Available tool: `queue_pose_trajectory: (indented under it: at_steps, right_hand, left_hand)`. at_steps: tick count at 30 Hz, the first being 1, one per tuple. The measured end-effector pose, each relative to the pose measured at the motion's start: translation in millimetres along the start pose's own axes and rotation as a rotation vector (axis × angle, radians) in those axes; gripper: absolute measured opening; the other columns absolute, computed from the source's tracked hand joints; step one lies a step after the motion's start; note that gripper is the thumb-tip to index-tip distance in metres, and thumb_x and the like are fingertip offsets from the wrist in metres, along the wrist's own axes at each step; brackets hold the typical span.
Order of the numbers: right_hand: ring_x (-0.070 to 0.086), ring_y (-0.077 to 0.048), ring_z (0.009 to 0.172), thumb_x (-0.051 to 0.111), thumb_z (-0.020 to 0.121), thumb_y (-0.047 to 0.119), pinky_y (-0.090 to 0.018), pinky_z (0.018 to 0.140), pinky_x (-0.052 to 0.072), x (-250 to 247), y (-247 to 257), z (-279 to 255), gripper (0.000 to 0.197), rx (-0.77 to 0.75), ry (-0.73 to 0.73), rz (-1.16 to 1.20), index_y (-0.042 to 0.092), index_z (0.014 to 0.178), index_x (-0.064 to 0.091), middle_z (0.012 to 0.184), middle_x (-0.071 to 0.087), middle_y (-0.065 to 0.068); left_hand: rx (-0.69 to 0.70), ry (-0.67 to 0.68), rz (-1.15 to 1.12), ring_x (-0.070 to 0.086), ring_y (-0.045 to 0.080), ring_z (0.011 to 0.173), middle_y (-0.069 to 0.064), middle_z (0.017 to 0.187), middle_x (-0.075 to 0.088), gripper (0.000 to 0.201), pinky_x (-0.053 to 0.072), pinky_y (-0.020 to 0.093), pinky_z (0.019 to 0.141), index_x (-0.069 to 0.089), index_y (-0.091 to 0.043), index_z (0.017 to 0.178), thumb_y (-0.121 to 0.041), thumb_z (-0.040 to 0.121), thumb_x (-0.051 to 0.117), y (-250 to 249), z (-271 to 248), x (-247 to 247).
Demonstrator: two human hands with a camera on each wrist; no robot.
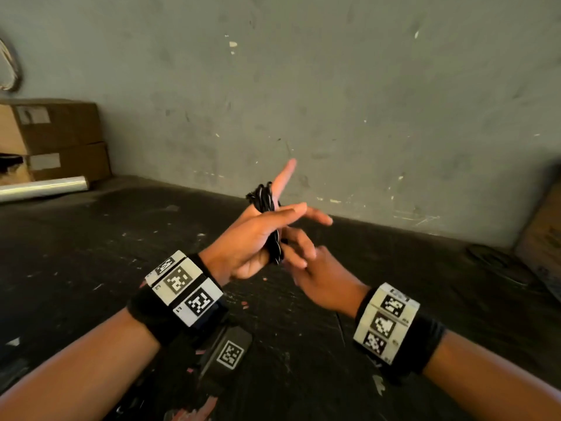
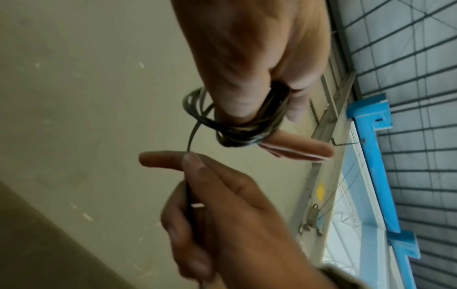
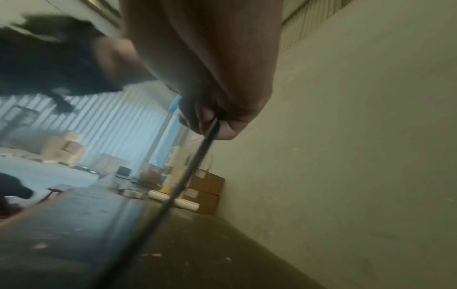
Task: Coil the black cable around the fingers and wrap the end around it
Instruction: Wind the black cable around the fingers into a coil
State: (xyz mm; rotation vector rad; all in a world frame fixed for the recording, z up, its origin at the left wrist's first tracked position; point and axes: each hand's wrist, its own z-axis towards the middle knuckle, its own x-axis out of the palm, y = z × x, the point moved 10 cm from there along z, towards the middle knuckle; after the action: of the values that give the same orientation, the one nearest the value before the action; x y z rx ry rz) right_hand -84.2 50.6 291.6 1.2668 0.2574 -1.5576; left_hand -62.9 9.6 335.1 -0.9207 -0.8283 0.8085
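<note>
The black cable (image 1: 267, 205) is wound in several loops around my left hand (image 1: 258, 235), which I hold up above the dark table with its fingers straight, one of them raised. The same coil (image 2: 245, 131) shows tight across those fingers in the left wrist view. Just to the right and below, my right hand (image 1: 303, 256) pinches the free strand (image 2: 191, 136) that leaves the coil, between thumb and forefinger. In the right wrist view that strand (image 3: 193, 166) runs taut from the fingertips (image 3: 210, 117) down past the camera. The cable's tip is hidden.
Stacked cardboard boxes (image 1: 51, 138) and a roll of clear film (image 1: 42, 186) stand at the back left against the grey wall. A black device with a marker (image 1: 227, 354) lies on the table (image 1: 91, 253) under my left wrist. A cardboard piece (image 1: 543, 238) leans at the right.
</note>
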Motion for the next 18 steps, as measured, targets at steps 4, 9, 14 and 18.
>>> queue_pose_trajectory:
  at_steps: [4,9,14,18]
  right_hand:
    - [0.059,-0.018,0.059,0.043,0.099,0.02,-0.036,0.06,0.051,25,19,-13,0.018,0.028,0.153,0.055,0.014,0.09,0.057,0.065,0.054,0.006]
    - [0.057,-0.012,0.059,0.046,0.097,0.021,-0.031,0.058,0.049,16,38,-23,0.018,0.07,0.233,0.007,0.012,0.092,0.061,0.072,0.061,0.0]
    - [0.052,-0.004,0.052,0.054,0.094,0.026,-0.018,0.05,0.038,-14,55,-23,0.011,0.039,0.284,-0.205,0.023,0.091,0.063,0.065,0.054,0.01]
    - [0.048,0.002,0.051,0.059,0.09,0.028,-0.018,0.055,0.034,-52,74,-13,0.008,-0.097,0.292,-0.358,0.029,0.084,0.065,0.057,0.048,0.017]
  left_hand:
    - [0.079,-0.229,0.024,0.07,0.023,0.06,0.018,0.096,0.072,0.082,0.06,0.032,0.054,0.0,-0.045,0.149,-0.011,0.093,0.048,-9,1,-35]
    - [0.042,-0.242,0.27,0.07,0.027,0.069,0.018,0.098,0.071,0.088,0.06,0.038,0.061,-0.008,-0.049,0.147,-0.011,0.094,0.051,5,-3,-46]
    - [-0.047,-0.146,0.461,0.071,0.029,0.078,0.013,0.092,0.075,0.086,0.058,0.038,0.076,-0.013,-0.046,0.146,-0.011,0.097,0.049,22,-7,-41]
    - [-0.159,-0.011,0.418,0.069,0.017,0.051,0.007,0.071,0.075,0.077,0.055,0.028,0.051,-0.009,-0.044,0.147,-0.031,0.094,0.047,44,-16,-25]
